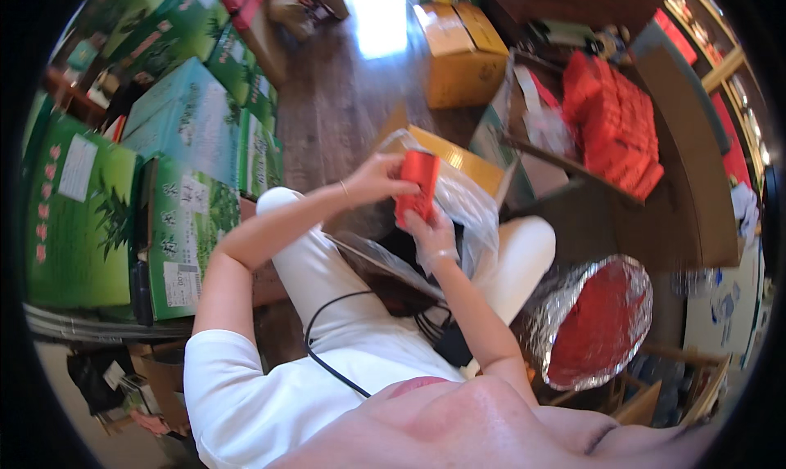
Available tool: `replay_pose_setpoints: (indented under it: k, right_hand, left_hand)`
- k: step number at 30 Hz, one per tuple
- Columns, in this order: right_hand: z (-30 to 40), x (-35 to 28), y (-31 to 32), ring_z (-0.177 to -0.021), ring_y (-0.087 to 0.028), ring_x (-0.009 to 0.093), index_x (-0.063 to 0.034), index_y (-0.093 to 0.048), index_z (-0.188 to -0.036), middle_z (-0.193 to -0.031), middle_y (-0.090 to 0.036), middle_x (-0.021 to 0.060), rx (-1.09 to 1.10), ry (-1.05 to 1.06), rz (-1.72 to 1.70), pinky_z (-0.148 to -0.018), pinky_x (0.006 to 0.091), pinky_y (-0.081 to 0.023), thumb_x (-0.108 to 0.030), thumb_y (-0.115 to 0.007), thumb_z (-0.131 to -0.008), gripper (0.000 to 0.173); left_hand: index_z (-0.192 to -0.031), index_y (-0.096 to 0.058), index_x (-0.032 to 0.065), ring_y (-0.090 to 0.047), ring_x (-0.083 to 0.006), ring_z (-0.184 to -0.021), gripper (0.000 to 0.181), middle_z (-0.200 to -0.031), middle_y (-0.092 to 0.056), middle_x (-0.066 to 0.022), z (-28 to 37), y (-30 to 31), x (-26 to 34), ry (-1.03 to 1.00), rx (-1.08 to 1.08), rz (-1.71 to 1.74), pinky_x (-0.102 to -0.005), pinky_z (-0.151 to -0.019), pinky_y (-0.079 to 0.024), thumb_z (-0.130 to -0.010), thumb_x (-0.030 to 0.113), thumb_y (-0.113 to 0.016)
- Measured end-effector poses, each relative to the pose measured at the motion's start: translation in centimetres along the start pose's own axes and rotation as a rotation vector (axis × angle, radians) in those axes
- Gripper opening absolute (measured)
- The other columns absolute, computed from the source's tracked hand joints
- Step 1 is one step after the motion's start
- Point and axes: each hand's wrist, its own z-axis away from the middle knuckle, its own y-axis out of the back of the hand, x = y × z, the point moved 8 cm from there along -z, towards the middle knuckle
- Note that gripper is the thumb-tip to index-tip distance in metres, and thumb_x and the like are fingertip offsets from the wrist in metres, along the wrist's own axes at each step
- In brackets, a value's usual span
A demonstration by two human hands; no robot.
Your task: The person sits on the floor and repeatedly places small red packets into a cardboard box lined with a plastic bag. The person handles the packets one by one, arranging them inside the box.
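Note:
Between my knees stands a cardboard box (457, 159) with a clear plastic liner bag (479, 214) spilling over its rim. A small glossy red packet (420, 177) is held above the dark opening of the box. My left hand (382, 177) grips its upper part from the left side. My right hand (431, 232), with a pale, translucent band at the wrist, holds its lower end. The packet is nearly upright in the picture. What lies deep inside the box is too dark to tell.
Large green printed cartons (80, 217) are stacked at left. At right, an open carton (669, 223) holds several red packets (614, 125). A foil-rimmed container (642, 297) with a red inside stands below it. Ahead are a yellow-brown box (463, 76) and another person (295, 8).

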Motion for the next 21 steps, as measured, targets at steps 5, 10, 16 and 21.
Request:
replay_pose_setpoints:
  k: [5, 10, 16, 21]
  right_hand:
    - [-0.6, 0.3, 2.1, -0.087, -0.061, 0.015, -0.0039, -0.057, -0.114, -0.1, -0.065, 0.0036, 0.169, 0.206, 0.465, -0.077, 0.0296, -0.049, -0.007, -0.06, -0.086, 0.028]
    - [1.2, -1.4, -1.0, -0.106, -0.059, 0.025, -0.0043, -0.04, -0.131, -0.12, -0.056, 0.0127, 0.035, 0.071, 0.726, -0.084, 0.0322, -0.048, 0.002, -0.057, -0.076, 0.058]
    - [1.4, -4.0, 0.5, -0.114, -0.054, 0.03, -0.0012, -0.037, -0.137, -0.13, -0.048, 0.0179, 0.203, 0.413, 1.006, -0.092, 0.0363, -0.047, 0.008, -0.053, -0.073, 0.067]
    - [1.0, -3.9, 0.5, -0.111, -0.055, 0.034, 0.0011, -0.059, -0.116, -0.117, -0.059, 0.0194, 0.18, 0.462, 1.123, -0.096, 0.0392, -0.044, 0.009, -0.05, -0.074, 0.043]
  left_hand:
    - [-0.117, -0.045, -0.0029, -0.061, -0.0209, -0.099, 0.056, -0.105, -0.063, -0.0145, 2.4, -2.8, -3.1, -0.05, 0.099, -0.205, -0.0339, -0.09, -0.047, -0.078, 0.024, -0.075]
    - [-0.119, -0.045, 0.0001, -0.062, -0.03, -0.099, 0.063, -0.104, -0.062, -0.0202, 1.8, -2.1, -5.4, -0.019, 0.011, -0.488, -0.036, -0.087, -0.048, -0.075, 0.034, -0.075]
    - [-0.118, -0.049, 0.005, -0.061, -0.0318, -0.094, 0.06, -0.102, -0.062, -0.0167, 0.5, 0.3, -8.6, -0.084, -0.113, -0.658, -0.0394, -0.084, -0.048, -0.072, 0.033, -0.076]
    - [-0.117, -0.052, 0.006, -0.061, -0.0288, -0.092, 0.058, -0.1, -0.063, -0.0145, 0.6, 0.5, -8.6, -0.085, -0.204, -0.599, -0.0374, -0.082, -0.048, -0.071, 0.03, -0.077]
